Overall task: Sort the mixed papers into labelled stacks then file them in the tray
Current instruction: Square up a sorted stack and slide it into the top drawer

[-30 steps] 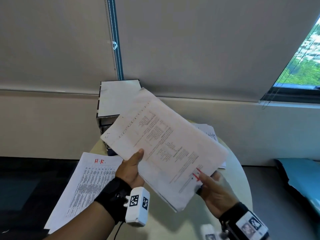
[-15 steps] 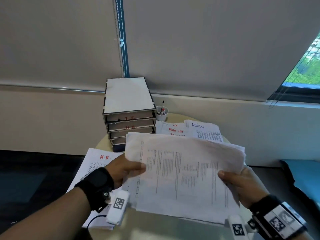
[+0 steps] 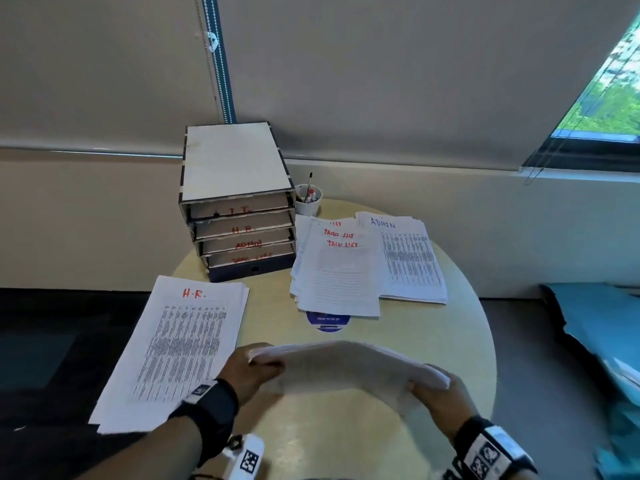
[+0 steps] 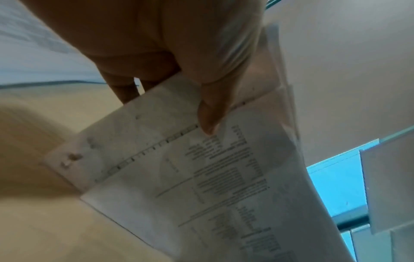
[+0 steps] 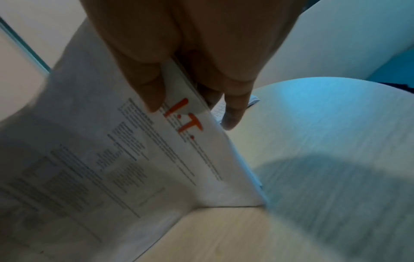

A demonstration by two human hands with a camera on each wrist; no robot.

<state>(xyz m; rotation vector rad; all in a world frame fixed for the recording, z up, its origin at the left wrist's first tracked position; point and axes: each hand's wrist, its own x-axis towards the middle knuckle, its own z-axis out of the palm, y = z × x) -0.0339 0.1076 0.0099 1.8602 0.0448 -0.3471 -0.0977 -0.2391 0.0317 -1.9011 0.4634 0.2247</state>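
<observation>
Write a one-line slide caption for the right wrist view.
Right hand pinches the edge of a paper stack marked "I.T." in red, its lower edge standing on the round table.

Both forearms reach forward from the bottom of the head view, each with a dark wristband and a tagged camera unit strapped on. The left hand (image 3: 254,370) is turned thumb-in and grips its end of the paper stack (image 3: 346,367), thumb on the printed side, fingers (image 4: 125,92) tucked behind it. The right hand (image 3: 438,400) mirrors it, thumb pressed on the front sheet and fingers (image 5: 233,108) behind. The hands sit well apart, roughly level, wrists angled slightly inward toward each other.
</observation>
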